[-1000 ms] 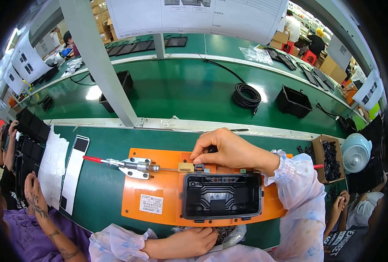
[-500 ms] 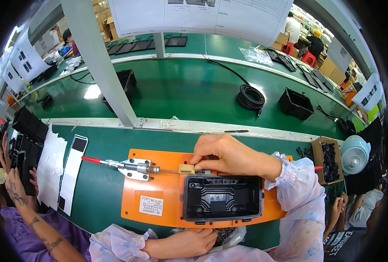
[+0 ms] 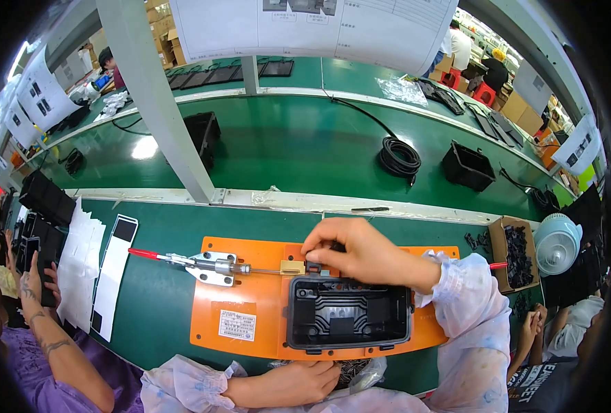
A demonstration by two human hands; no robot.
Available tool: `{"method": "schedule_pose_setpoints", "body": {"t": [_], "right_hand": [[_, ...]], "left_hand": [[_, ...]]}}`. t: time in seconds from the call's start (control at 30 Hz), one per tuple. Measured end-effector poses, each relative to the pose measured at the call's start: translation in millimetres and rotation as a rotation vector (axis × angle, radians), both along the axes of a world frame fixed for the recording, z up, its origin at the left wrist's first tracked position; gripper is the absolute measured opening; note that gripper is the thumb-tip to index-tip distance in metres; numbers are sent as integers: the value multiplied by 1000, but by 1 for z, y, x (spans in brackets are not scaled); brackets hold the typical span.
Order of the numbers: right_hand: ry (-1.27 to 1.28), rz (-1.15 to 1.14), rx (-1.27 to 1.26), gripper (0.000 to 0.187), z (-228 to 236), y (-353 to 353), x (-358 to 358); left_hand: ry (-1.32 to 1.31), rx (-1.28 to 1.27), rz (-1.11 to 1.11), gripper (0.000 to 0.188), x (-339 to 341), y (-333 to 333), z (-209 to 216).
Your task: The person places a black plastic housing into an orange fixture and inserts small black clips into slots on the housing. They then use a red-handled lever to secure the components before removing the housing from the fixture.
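Note:
My right hand (image 3: 360, 253) pinches a small black part (image 3: 313, 268) at the far edge of a black plastic box (image 3: 351, 343), beside a brass-coloured block (image 3: 292, 268). The open-topped box sits in an orange fixture plate (image 3: 205, 289). A toggle clamp (image 3: 212, 266) with a red handle is mounted on the plate's left, its rod running to the block. Close to my body, my left hand (image 3: 295, 383) lies with curled fingers beside a clear plastic bag (image 3: 369, 375) of small metal pins; what its fingertips hold is hidden.
A carton of black parts (image 3: 520, 256) and a light-blue fan (image 3: 559, 242) stand at the right. White paper sheets (image 3: 81, 268) lie left. Beyond the metal rail are a coiled black cable (image 3: 399, 157) and another black box (image 3: 468, 165). Co-workers sit on both sides.
My right hand has shifted very slightly and its fingers have lifted a little, showing the dark part under them. My left hand stays nearly still. The co-worker at left has moved a hand.

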State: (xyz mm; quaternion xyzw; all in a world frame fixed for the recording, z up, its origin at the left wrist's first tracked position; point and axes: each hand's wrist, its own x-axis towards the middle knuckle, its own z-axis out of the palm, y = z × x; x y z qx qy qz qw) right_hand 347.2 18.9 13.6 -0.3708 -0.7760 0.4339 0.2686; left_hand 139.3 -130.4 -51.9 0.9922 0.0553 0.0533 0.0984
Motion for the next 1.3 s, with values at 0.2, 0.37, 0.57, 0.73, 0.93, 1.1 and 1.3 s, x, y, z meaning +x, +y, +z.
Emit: {"method": "schedule_pose_setpoints", "body": {"t": [0.2,0.37,0.57,0.73,0.93,1.1,1.3], "right_hand": [[7,160,598,15,-13,-7,2],[58,-28,104,10,-6,-9,4],[-23,-38,51,12,-4,-11,2],[-12,-65,301,11,-12,-16,-4],[-6,37,254,19,-8,-13,-6],[-75,-23,294,37,-3,-13,4],[-123,-8,94,30,2,-19,13]], "left_hand": [[-20,17,13,24,1,-1,2],[9,6,16,23,-2,-3,-2],[12,31,3,25,-1,-2,-2],[18,35,1,24,0,-3,-4],[1,60,17,23,6,2,3],[30,33,29,18,10,-5,1],[0,-120,-17,17,11,-1,28]]}}
